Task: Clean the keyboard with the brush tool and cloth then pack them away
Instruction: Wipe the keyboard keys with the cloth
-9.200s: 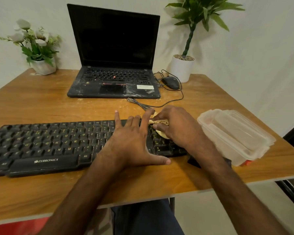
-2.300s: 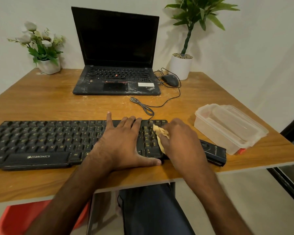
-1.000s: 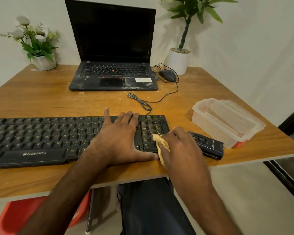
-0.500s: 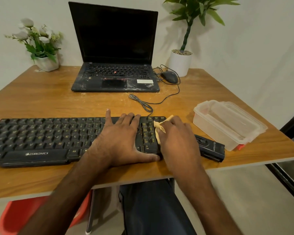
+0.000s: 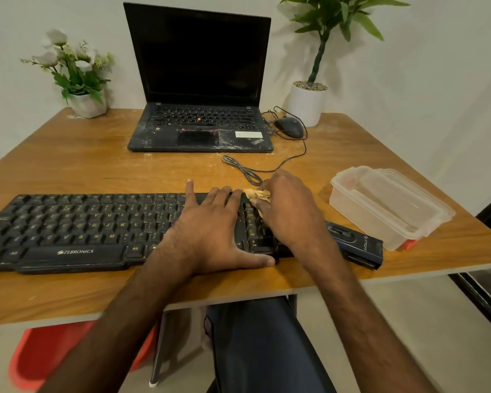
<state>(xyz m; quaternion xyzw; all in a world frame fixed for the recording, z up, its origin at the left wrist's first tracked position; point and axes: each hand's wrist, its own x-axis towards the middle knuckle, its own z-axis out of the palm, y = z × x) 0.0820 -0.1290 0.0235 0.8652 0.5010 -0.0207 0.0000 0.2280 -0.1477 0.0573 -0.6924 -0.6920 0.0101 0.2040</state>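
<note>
My left hand (image 5: 210, 231) lies spread flat, steadying the keyboard (image 5: 82, 222). My right hand (image 5: 289, 211) pinches the bunched cloth (image 5: 257, 194) at the number pad's far corner. I judge this the wiping step. Next I'd make firm strokes, then pack the cloth and brush tool (image 5: 357, 245) into the tub (image 5: 352, 207).

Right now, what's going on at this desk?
A person is wiping the keyboard. The right hand grips a bunched tan cloth on the far right end of the keys. The left hand lies flat on the keys beside it, apparently steadying the board. A dark oblong tool, likely the brush tool, lies unheld on the table just right of the keyboard, next to a clear plastic container with its lid on. Nothing is packed away yet.
</note>
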